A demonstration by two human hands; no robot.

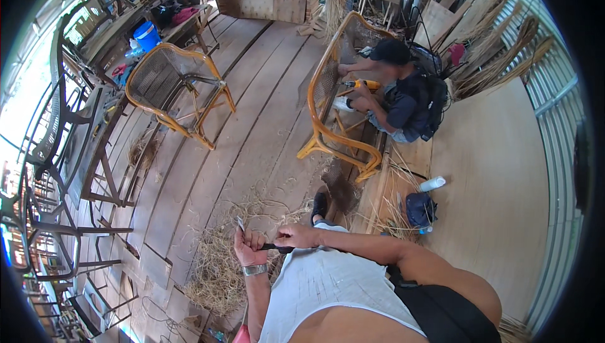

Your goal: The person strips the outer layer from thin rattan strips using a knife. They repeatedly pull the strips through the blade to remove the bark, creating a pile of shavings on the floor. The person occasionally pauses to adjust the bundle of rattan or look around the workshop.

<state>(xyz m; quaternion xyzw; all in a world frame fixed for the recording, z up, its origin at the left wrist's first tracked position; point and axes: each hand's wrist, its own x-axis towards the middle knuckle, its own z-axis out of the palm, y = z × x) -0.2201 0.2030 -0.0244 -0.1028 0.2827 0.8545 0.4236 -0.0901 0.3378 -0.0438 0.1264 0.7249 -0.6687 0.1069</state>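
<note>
Held low in front of my body, my left hand (250, 246) is closed, with a metal-banded watch on its wrist. A small pale, shiny tip (240, 222) sticks up from its fingers; it looks like a blade, but the rest is hidden in the fist. A dark, narrow piece (270, 246) spans the gap between my two hands. On its other end my right hand (298, 236) is closed, close against my white shirt. Whether the tip and the dark piece are one object, I cannot tell. A heap of pale fibre shavings (217, 274) lies on the floor below my hands.
Ahead right, a crouching person (403, 97) holds a yellow power drill (362, 84) at a rattan chair (321, 110). Another rattan chair (170, 91) stands ahead left. A bench (94, 141) and dark chair frames line the left. A bottle (432, 183) lies on the right platform.
</note>
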